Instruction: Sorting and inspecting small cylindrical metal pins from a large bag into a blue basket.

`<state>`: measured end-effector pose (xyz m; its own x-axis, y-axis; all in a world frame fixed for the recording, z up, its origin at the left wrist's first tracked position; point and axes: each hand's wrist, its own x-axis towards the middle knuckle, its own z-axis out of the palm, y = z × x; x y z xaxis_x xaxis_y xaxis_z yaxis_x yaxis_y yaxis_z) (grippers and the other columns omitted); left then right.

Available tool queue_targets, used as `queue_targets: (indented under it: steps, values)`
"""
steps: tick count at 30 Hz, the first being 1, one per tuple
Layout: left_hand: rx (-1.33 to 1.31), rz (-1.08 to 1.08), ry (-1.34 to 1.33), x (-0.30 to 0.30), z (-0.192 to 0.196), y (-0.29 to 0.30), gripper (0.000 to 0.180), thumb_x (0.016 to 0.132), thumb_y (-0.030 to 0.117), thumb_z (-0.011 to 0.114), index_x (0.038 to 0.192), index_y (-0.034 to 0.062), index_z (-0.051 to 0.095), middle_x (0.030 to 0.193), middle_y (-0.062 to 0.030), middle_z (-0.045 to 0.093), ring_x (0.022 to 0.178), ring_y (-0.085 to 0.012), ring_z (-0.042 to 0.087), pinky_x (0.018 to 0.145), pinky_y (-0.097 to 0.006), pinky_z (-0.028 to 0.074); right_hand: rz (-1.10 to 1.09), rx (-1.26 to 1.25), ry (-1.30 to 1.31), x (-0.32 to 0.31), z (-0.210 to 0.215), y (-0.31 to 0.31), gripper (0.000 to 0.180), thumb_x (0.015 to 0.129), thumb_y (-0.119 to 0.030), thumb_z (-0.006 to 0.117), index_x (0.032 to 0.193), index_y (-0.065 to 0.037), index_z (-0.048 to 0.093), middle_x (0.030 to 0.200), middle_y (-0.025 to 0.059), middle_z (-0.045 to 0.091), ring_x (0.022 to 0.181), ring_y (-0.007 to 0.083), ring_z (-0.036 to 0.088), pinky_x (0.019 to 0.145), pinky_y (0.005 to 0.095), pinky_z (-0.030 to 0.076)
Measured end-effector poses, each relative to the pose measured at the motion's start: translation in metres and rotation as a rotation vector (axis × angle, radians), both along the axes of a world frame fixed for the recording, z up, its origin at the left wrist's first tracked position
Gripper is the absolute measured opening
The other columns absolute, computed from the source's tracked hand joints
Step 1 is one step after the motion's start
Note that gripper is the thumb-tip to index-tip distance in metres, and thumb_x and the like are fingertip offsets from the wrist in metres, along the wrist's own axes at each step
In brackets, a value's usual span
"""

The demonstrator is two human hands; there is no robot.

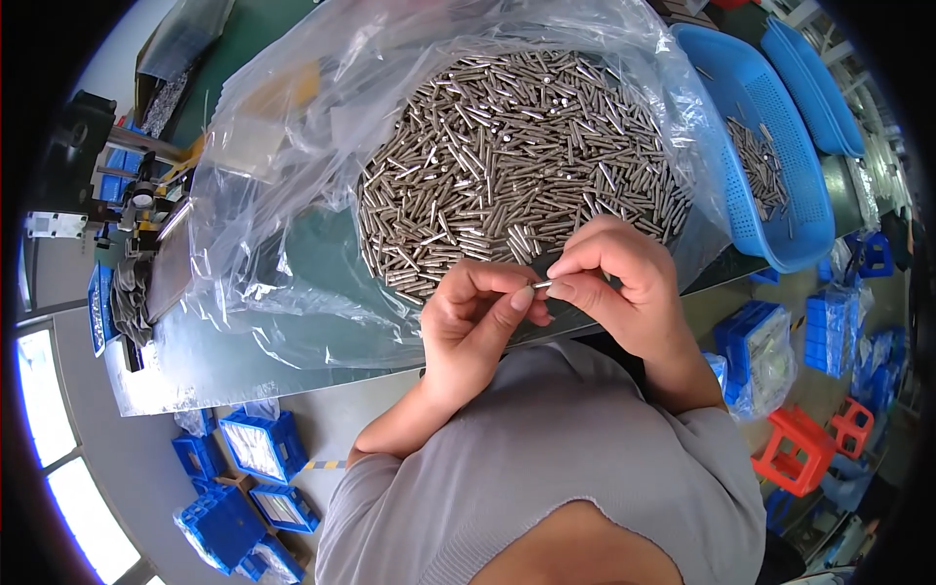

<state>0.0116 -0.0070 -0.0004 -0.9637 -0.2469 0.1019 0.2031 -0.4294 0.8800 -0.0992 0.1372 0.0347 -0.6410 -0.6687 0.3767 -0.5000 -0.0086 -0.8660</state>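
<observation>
Currently, the left hand and right hand, nearly closed, pinch one metal pin mid-frame; one pin heap, past counting, fills upper centre; two blue baskets, upper right.

By the near edge of the table, the left hand and right hand nearly meet, thumbs and index fingers pinched (both elbows bent), bare forearms angled inward.
</observation>
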Motion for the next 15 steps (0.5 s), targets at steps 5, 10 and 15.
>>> queue_targets:
  steps: [5,10,15]
  values:
    - [-0.075,0.001,-0.026,0.003,0.002,0.0,0.01,0.092,-0.004,0.054,0.102,-0.0044,0.052,0.1,-0.0129,0.061,0.086,-0.0151,0.062,0.078,-0.028,0.053,0.073,0.019,-0.15,0.006,-0.003,-0.006,0.026,0.075,-0.017,0.078,0.087,-0.005,0.059,0.079,0.0039,0.056,0.067,0.0147,0.055,0.058,0.0263,0.044]
    - [-0.062,0.018,0.05,0.003,0.0,-0.002,0.009,0.092,-0.004,0.055,0.101,-0.0042,0.054,0.101,-0.0135,0.063,0.087,-0.015,0.062,0.078,-0.027,0.052,0.142,0.062,-0.26,0.007,-0.006,-0.004,0.033,0.073,-0.02,0.08,0.091,-0.005,0.058,0.081,0.0023,0.054,0.068,0.0116,0.05,0.06,0.0254,0.043]
    - [0.07,-0.017,0.052,0.001,0.0,-0.001,0.008,0.093,-0.003,0.054,0.1,-0.0048,0.052,0.099,-0.015,0.063,0.083,-0.0156,0.063,0.074,-0.029,0.055,0.057,-0.024,-0.039,0.004,-0.002,0.004,0.018,0.078,-0.005,0.072,0.089,-0.004,0.059,0.083,0.0054,0.058,0.067,0.0149,0.055,0.059,0.0266,0.045]
